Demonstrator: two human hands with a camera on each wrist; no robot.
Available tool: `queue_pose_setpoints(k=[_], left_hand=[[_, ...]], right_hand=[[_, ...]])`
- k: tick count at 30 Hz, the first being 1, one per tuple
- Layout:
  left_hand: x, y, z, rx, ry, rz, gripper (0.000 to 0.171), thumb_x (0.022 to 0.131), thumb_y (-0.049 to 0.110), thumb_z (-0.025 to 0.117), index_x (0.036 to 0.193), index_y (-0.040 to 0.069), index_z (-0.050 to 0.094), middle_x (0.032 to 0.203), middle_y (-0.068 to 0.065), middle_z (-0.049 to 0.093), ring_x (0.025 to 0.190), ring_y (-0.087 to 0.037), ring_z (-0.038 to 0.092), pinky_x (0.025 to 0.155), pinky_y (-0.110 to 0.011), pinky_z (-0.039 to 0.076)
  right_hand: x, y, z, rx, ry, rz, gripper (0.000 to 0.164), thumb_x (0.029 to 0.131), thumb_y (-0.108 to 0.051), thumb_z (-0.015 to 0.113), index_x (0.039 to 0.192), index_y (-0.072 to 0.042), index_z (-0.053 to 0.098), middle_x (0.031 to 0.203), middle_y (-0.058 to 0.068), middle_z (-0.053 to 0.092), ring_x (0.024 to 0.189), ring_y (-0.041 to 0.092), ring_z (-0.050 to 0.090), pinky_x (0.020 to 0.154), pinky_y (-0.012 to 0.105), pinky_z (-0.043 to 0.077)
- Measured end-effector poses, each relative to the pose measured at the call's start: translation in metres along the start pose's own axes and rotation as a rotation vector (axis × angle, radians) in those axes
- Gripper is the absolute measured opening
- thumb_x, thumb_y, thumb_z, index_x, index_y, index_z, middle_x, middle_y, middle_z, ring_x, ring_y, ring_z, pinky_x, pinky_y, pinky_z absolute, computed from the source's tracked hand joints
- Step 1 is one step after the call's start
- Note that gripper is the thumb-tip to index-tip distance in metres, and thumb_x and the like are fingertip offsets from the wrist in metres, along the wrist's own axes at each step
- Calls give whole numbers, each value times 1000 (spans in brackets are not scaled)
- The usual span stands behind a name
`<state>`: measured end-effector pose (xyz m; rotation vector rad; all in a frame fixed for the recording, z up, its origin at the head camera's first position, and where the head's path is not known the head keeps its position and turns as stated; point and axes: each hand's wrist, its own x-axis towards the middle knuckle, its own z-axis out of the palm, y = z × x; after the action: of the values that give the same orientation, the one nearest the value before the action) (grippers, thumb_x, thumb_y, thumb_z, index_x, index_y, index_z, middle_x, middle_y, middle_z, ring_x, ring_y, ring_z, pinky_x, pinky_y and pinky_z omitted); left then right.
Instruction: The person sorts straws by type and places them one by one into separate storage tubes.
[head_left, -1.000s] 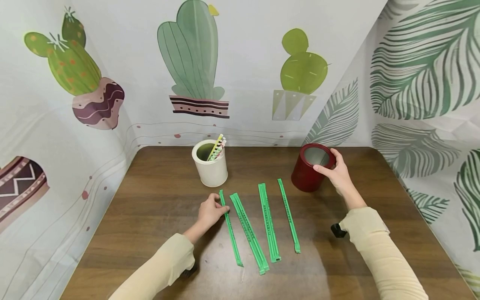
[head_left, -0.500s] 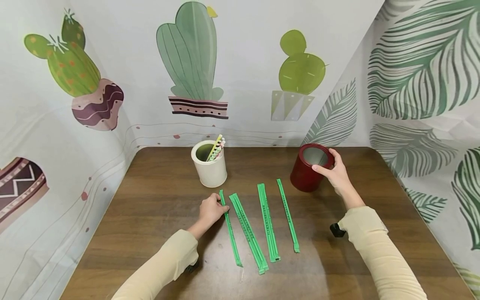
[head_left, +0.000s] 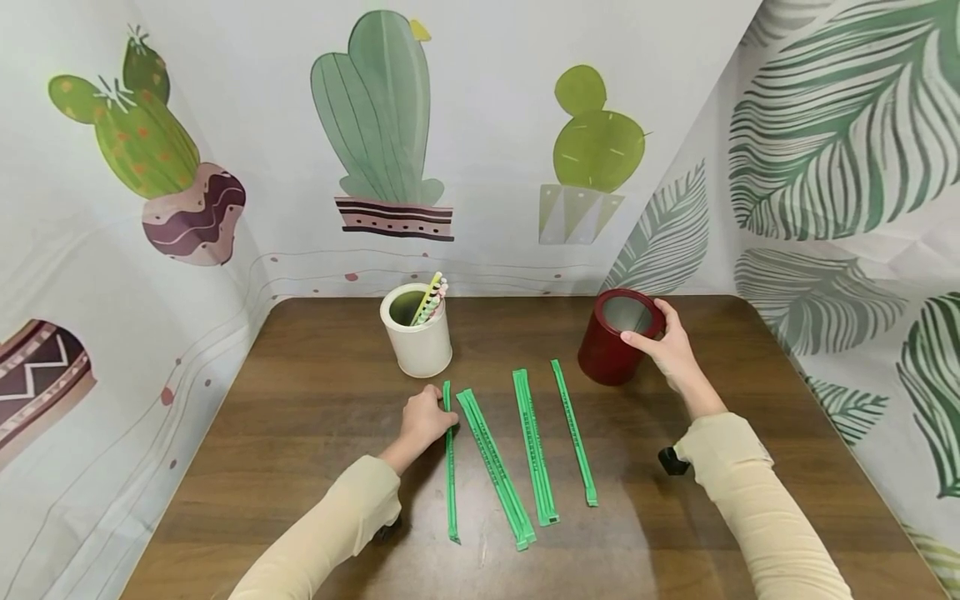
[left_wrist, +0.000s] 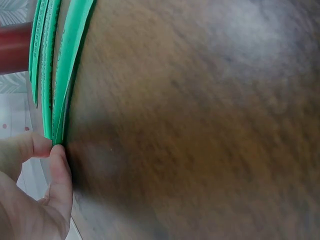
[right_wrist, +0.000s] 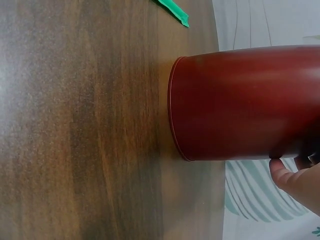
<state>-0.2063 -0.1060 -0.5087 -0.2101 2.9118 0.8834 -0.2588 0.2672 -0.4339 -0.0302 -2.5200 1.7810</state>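
Observation:
My left hand [head_left: 423, 421] pinches the upper part of the leftmost green paper-wrapped straw [head_left: 451, 492] between thumb and fingertips. The left wrist view shows thumb and finger meeting on the green wrapper [left_wrist: 67, 60]. To its right lie two wider green strips, the nearer one [head_left: 497, 471] slanted and the other [head_left: 536, 450] more upright, then a narrow wrapped straw [head_left: 574, 433]. My right hand [head_left: 675, 354] holds the rim of an open dark red canister [head_left: 606, 354], thumb at the front and fingers at the far side. Its fingers are partly hidden in the right wrist view.
A cream canister [head_left: 420, 350] stands at the back left, with several patterned straws [head_left: 430, 300] leaning in it. The brown wooden table [head_left: 285, 467] ends at a wall hanging [head_left: 487, 167] printed with cacti and leaves.
The leftmost wrapped straw has turned in my left hand, its near end swinging left, away from the strip beside it. My right hand stays on the red canister.

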Motion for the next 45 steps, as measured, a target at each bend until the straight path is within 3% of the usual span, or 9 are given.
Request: queue_pose_setpoints(k=[7, 11, 17, 24, 28, 34, 39, 45], left_hand=[[1, -1, -1, -12, -4, 29, 28, 67, 22, 68, 89, 6, 59, 75, -4, 62, 65, -19, 55, 58, -30, 45], [2, 5, -5, -87, -31, 64, 27, 69, 19, 64, 91, 5, 61, 64, -1, 63, 55, -11, 56, 54, -25, 44], [6, 22, -15, -328, -60, 111, 24, 72, 15, 61, 93, 3, 60, 62, -2, 63, 45, -7, 54, 47, -22, 45], [16, 54, -36, -685, -95, 55, 15, 72, 4, 53, 87, 0, 57, 64, -7, 58, 50, -10, 53, 51, -25, 49], [23, 75, -47, -782, -66, 53, 13, 73, 4, 52, 86, 1, 55, 64, -1, 55, 50, -8, 53, 52, -24, 50], [31, 110, -64, -867, -23, 100, 13, 76, 4, 53, 88, 0, 54, 65, 1, 55, 51, -8, 54, 54, -24, 50], [38, 137, -77, -916, 56, 149, 9, 75, 4, 52, 84, 2, 54, 66, -1, 57, 54, -9, 56, 53, -20, 49], [48, 158, -88, -964, 135, 172, 8, 77, 4, 51, 85, 4, 53, 72, -4, 59, 59, -12, 60, 54, -19, 49]], right_hand=[[-1, -1, 0, -9, -7, 4, 86, 80, -25, 64, 141, -8, 7, 141, 19, 23, 119, 30, 31, 76, 9, 34], [-2, -1, -1, -13, -10, 4, 86, 80, -25, 64, 142, -9, 6, 142, 19, 22, 121, 30, 30, 79, 12, 34], [-2, -1, -1, -16, -11, 1, 85, 81, -24, 63, 142, -9, 6, 142, 18, 22, 120, 26, 31, 82, 16, 35], [0, 1, 0, -11, -5, -10, 85, 80, -25, 64, 141, -8, 7, 141, 18, 23, 118, 25, 33, 77, 9, 35], [0, 1, 0, 7, -4, -14, 85, 80, -24, 64, 141, -8, 8, 141, 19, 23, 116, 25, 33, 76, 7, 35], [0, 1, -1, 11, -5, -9, 85, 80, -24, 64, 141, -8, 7, 142, 17, 22, 117, 26, 33, 75, 6, 35], [0, 1, -1, 8, -8, -7, 85, 80, -24, 64, 142, -9, 7, 142, 16, 22, 117, 26, 33, 75, 6, 35], [2, 4, -1, 10, -4, -7, 85, 80, -24, 64, 142, -10, 7, 142, 16, 22, 117, 24, 33, 76, 6, 35]])
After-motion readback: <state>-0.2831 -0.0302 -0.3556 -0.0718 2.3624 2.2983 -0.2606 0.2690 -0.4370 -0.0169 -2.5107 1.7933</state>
